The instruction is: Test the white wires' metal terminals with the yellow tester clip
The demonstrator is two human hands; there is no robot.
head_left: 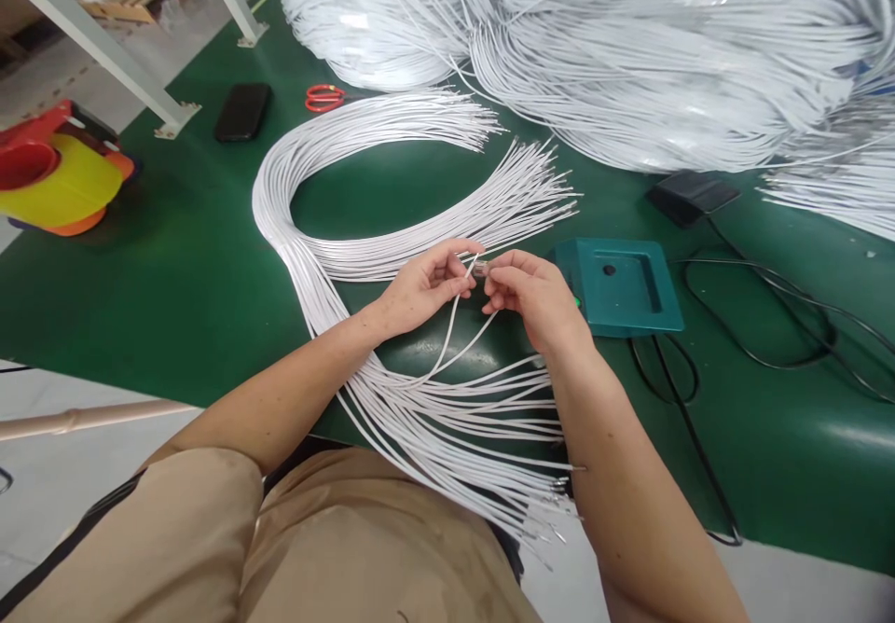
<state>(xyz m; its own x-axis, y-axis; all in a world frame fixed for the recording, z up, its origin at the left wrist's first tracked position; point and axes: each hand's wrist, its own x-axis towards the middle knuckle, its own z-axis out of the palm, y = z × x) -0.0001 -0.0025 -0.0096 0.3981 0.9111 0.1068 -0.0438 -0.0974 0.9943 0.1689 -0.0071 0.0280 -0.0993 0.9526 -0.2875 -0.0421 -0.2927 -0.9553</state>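
My left hand (423, 289) pinches a thin white wire (448, 336) between thumb and fingers, its end sticking up past the fingertips. Facing it, my right hand (535, 295) is closed on a small clear connector-like piece (480, 269), whose exact kind is hard to make out. A second white wire runs up to the right fingers. Both wires come out of a bundle of white wires (412, 408) with metal-tipped ends, fanned below my hands and over the table's front edge. Behind my hands, another part of the bundle (280, 175) curves in a C shape.
A teal device (667, 287) with a shallow recess stands right of my hand, near black cords (769, 273). Large heaps of white wire (629, 54) fill the back. Red-handled scissors (323, 98), a black phone-like object (242, 112) and a yellow-and-red tape dispenser (66, 180) lie left.
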